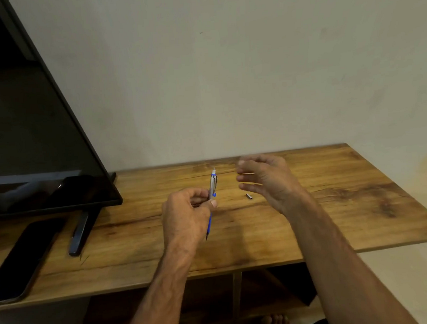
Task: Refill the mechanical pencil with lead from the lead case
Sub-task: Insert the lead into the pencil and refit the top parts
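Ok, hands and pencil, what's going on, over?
Left hand shut on pencil, top end up. Right hand open, empty, above table. Small cap lying on table. Nothing in the way.

Wooden table (315, 217): monitor stand (80, 235), phone (22, 258), perhaps a cap (249, 196).

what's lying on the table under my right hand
A small silver cap lies on the wooden table just below the open right hand. Whatever sits directly beneath the palm is covered.

Phone (22, 258) on table (341, 215) far left, before the monitor (23, 126); perhaps a cap (249, 196) mid-table.
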